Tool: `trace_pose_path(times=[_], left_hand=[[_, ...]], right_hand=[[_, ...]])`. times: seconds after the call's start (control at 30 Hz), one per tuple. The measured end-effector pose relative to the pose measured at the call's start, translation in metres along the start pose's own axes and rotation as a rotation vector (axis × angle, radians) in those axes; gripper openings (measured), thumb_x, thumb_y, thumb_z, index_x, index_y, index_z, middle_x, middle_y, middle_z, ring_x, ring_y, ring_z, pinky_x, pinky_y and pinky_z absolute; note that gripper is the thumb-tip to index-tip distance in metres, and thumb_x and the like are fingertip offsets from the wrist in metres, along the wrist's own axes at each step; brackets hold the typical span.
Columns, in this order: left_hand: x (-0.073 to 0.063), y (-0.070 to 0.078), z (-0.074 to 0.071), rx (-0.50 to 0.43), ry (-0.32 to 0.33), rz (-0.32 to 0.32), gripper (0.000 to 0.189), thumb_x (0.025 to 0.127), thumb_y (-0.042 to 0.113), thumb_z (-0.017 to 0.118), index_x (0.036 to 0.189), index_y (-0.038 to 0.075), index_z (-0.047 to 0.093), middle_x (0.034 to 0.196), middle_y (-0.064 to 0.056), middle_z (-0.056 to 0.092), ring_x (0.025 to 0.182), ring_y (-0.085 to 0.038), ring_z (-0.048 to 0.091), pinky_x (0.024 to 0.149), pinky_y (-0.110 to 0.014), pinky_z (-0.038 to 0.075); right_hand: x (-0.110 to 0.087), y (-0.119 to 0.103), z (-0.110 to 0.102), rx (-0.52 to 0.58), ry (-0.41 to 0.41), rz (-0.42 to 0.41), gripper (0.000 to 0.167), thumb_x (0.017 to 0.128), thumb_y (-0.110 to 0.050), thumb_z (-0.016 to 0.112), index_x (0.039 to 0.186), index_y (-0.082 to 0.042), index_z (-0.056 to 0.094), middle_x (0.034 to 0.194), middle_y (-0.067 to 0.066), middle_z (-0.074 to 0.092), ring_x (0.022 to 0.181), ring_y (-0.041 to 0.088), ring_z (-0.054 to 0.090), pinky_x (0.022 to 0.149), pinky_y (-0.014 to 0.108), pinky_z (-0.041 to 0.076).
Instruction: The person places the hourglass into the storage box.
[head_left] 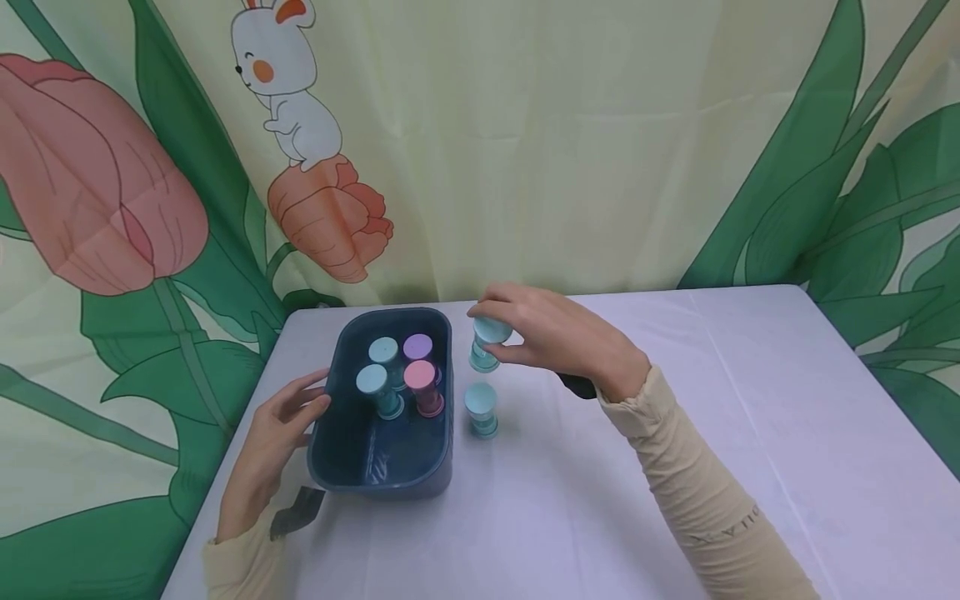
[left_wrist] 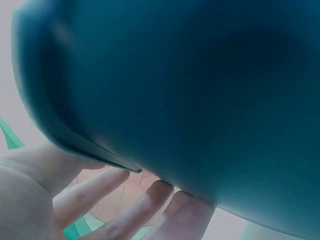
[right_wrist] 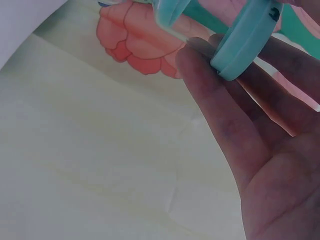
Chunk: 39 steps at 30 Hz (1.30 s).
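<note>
My right hand [head_left: 558, 333] pinches a teal hourglass-shaped sand timer [head_left: 483, 357] by its upper cap, thumb on the near side and fingers on the far side. In the right wrist view, the held timer's teal cap [right_wrist: 247, 42] bears a dark mark. A second teal timer [head_left: 481, 408] stands upright on the table, nearer me. Left of them is a dark blue bin [head_left: 322, 458] holding two teal timers [head_left: 384, 392], a pink timer [head_left: 424, 387] and a purple timer [head_left: 417, 346]. My left hand [head_left: 273, 433] rests its extended fingers [left_wrist: 137, 212] against the bin's left side.
A white cloth covers the table [head_left: 637, 500], whose far edge meets a printed curtain [head_left: 525, 150] with a rabbit, carrot and leaves. The bin's near half shows its bare floor. Dark wrist straps [head_left: 298, 511] sit at both cuffs.
</note>
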<state>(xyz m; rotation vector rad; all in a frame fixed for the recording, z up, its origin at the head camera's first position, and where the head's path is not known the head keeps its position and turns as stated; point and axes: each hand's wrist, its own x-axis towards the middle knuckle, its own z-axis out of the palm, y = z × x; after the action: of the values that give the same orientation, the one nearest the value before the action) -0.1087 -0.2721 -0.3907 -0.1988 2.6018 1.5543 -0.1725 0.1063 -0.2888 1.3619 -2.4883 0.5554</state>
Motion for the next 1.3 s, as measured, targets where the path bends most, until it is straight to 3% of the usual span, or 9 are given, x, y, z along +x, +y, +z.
trace_pose_path(times=[0.37,0.87,1.3], left_hand=[[0.001,-0.001,0.000,-0.006,-0.005,-0.002,0.063,0.099,0.046,0.057,0.153,0.020,0.039,0.148,-0.019,0.047,0.132,-0.037,0.048,0.095,-0.053,0.050],[0.002,-0.004,0.000,-0.001,-0.008,-0.001,0.061,0.100,0.044,0.056,0.153,0.020,0.038,0.148,-0.019,0.046,0.132,-0.038,0.048,0.094,-0.053,0.050],[0.003,-0.004,0.000,-0.015,-0.001,-0.001,0.063,0.098,0.047,0.058,0.153,0.020,0.040,0.148,-0.018,0.047,0.131,-0.037,0.048,0.095,-0.056,0.049]], right_hand=[[0.018,-0.013,-0.002,-0.007,0.005,-0.060,0.035,0.087,-0.013,0.075,0.120,-0.004,0.068,0.109,0.005,0.063,0.095,0.016,0.061,0.082,0.026,0.052],[0.036,-0.028,0.007,-0.003,0.009,-0.106,0.033,0.087,-0.015,0.075,0.117,-0.004,0.068,0.110,0.006,0.064,0.099,0.017,0.061,0.087,0.025,0.051],[0.052,-0.039,0.022,-0.006,-0.090,-0.102,0.036,0.091,-0.021,0.072,0.122,-0.005,0.066,0.115,0.006,0.061,0.101,0.016,0.058,0.090,0.024,0.050]])
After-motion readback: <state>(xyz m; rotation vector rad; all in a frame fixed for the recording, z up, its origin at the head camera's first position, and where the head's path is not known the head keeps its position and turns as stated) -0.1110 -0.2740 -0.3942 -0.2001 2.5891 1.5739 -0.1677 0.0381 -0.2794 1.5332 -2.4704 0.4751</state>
